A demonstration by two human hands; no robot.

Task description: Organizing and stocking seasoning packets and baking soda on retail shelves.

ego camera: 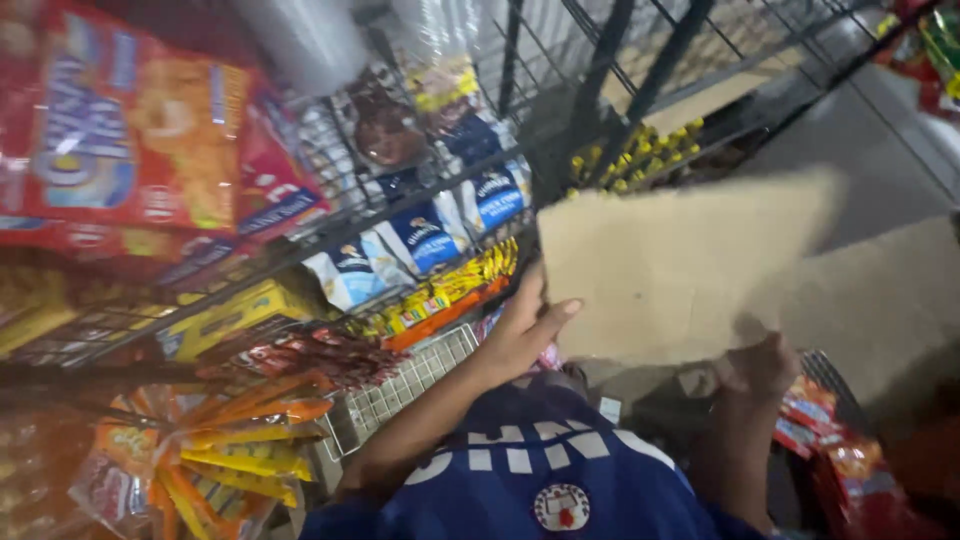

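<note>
- Nearest to the lens, my blue shirt [540, 470] with white lettering is filling the bottom of the head view.
- Rising from it, my left hand [520, 335] is pressing on the lower left edge of a flat brown cardboard sheet [680, 265], thumb stretched along the front, fingers curling behind it.
- My right hand [755, 370] is gripping the same sheet from beneath at its lower right corner; it is blurred, so I cannot tell how the fingers are lying.
- That sheet is hanging tilted between both hands, in front of a dark wire rack [600, 90].
- Blue and white snack bags [420, 235] are sitting on the rack's shelf to the left of the sheet.
- Orange packets [230, 440] are hanging low on the left.
- Red packets [830, 440] are lying just beside my right forearm.
</note>
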